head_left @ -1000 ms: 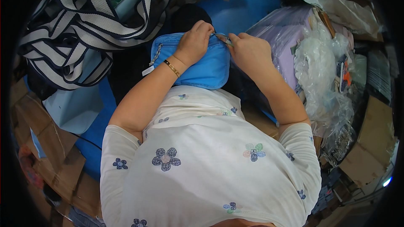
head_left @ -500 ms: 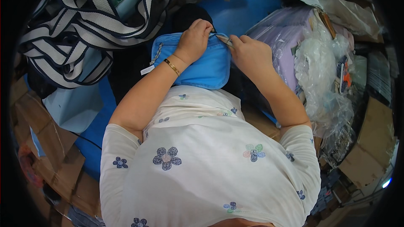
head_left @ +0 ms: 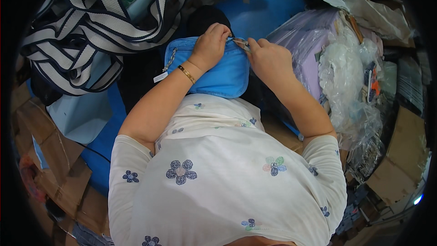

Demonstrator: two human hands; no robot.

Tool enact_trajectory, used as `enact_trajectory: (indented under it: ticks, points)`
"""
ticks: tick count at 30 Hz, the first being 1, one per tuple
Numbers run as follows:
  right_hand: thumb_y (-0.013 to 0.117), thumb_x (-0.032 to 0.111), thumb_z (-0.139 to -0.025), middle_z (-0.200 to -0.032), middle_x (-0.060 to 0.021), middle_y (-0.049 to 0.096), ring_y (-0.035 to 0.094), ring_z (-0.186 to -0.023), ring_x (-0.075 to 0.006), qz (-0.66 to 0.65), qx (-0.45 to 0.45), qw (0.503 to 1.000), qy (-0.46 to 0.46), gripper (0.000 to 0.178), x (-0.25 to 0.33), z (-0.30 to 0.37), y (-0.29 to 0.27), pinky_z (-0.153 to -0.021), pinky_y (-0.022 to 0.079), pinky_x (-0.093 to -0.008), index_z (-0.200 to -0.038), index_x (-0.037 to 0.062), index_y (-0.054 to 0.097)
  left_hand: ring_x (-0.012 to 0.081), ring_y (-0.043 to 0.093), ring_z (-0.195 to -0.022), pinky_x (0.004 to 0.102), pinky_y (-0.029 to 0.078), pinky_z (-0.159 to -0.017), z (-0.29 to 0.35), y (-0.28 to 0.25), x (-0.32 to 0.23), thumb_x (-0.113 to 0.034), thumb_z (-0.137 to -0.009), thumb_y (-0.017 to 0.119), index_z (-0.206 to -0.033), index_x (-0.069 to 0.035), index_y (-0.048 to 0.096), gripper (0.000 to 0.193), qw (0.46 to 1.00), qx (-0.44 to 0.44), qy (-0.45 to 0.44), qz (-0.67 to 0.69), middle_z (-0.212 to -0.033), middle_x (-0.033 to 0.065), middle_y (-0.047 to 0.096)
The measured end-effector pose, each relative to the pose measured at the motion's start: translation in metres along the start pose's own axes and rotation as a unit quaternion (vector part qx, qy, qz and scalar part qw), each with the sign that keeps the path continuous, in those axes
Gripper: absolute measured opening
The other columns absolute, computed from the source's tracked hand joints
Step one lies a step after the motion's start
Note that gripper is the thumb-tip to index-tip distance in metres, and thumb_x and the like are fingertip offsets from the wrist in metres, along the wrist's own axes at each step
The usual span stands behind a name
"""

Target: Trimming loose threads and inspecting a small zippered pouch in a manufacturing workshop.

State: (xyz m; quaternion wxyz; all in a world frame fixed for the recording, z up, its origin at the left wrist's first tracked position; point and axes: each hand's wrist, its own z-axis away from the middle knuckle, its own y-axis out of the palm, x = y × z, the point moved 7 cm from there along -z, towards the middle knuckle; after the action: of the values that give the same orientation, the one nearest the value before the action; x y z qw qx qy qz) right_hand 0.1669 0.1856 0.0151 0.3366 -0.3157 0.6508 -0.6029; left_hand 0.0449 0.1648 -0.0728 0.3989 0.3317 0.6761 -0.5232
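On my lap lies a blue fabric pouch (head_left: pixel 226 75) with piped edges and a zip along its far part. A twisted cord pull (head_left: pixel 170 59) and a small white tag (head_left: pixel 160 77) hang at its left side. My left hand (head_left: pixel 210 46) is closed in a pinch on the pouch's far edge, near its middle. In my right hand (head_left: pixel 272 61) are small metal thread snips (head_left: pixel 241 43), their tips pointing left to that same edge, close to my left fingertips. Any thread there is too fine to make out.
Striped grey and navy webbing (head_left: pixel 107 27) lies heaped at the far left, over a pale blue surface (head_left: pixel 82 114). Plastic-wrapped lilac goods (head_left: pixel 302 41) and crumpled clear film (head_left: pixel 341 73) stand to the right. Cardboard (head_left: pixel 59 150) lies on the left, with more at right.
The snips and my right hand have shifted very slightly left at the pouch's edge. My left hand keeps its pinch in almost the same place.
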Motion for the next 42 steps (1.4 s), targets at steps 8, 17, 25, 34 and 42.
enact_trajectory:
  ticks: [8, 17, 25, 34, 42]
  points:
    - [0.058, 0.015, -0.08, -0.068, -0.0055, 0.059, 0.063, -0.059, -0.0193, 0.0, 0.001, 1.0, -0.016, 0.008, 0.002, 0.001, 0.002, -0.051, 0.05, -0.0294, -0.08, 0.007, 0.06, 0.0333, 0.059, -0.081, 0.038, 0.05, -0.069, 0.001, 0.0, 0.002, -0.015, -0.094, 0.047, -0.093, -0.003, 0.055, 0.014, 1.0, -0.008, -0.001, 0.002, -0.094, 0.0139, 0.058]
    - [0.059, 0.017, -0.081, -0.069, -0.0057, 0.059, 0.063, -0.06, -0.0209, -0.004, 0.009, 1.0, -0.006, 0.01, 0.0, -0.003, 0.004, -0.052, 0.05, -0.0308, -0.081, 0.0071, 0.061, 0.029, 0.061, -0.081, 0.0348, 0.052, -0.07, -0.002, 0.002, 0.008, -0.013, -0.095, 0.045, -0.099, -0.002, 0.054, 0.014, 1.0, -0.007, -0.014, 0.018, -0.097, 0.014, 0.058]
    - [0.067, 0.033, -0.083, -0.078, -0.0085, 0.061, 0.062, -0.071, -0.024, -0.31, -0.009, 0.914, 0.262, 0.032, -0.042, 0.014, 0.021, -0.065, 0.048, -0.0294, -0.092, 0.0039, 0.059, 0.0189, 0.064, -0.085, 0.0289, 0.052, -0.08, 0.003, -0.016, 0.072, -0.011, -0.093, 0.053, -0.108, 0.0, 0.048, 0.019, 0.964, -0.169, -0.169, 0.12, -0.106, 0.0171, 0.054]
    - [0.077, 0.017, -0.077, -0.083, 0.0009, 0.053, 0.049, -0.076, -0.0076, -0.649, -0.057, 0.668, 0.361, 0.034, 0.0, 0.053, 0.092, -0.069, 0.041, -0.0213, -0.096, 0.0035, 0.053, 0.0155, 0.061, -0.089, 0.0269, 0.049, -0.077, 0.01, -0.017, 0.069, -0.021, -0.094, 0.054, -0.103, -0.001, 0.055, 0.021, 0.909, -0.28, -0.172, 0.254, -0.091, 0.0085, 0.062]
    - [0.073, 0.007, -0.077, -0.087, 0.0008, 0.058, 0.054, -0.077, -0.0076, -0.838, -0.019, 0.428, 0.337, 0.028, -0.012, 0.075, 0.118, -0.071, 0.044, -0.0211, -0.1, 0.005, 0.058, 0.0124, 0.058, -0.089, 0.0247, 0.046, -0.079, 0.003, -0.089, 0.051, -0.021, -0.095, 0.054, -0.106, -0.004, 0.058, 0.02, 0.956, -0.197, -0.088, 0.2, -0.104, 0.0057, 0.06]
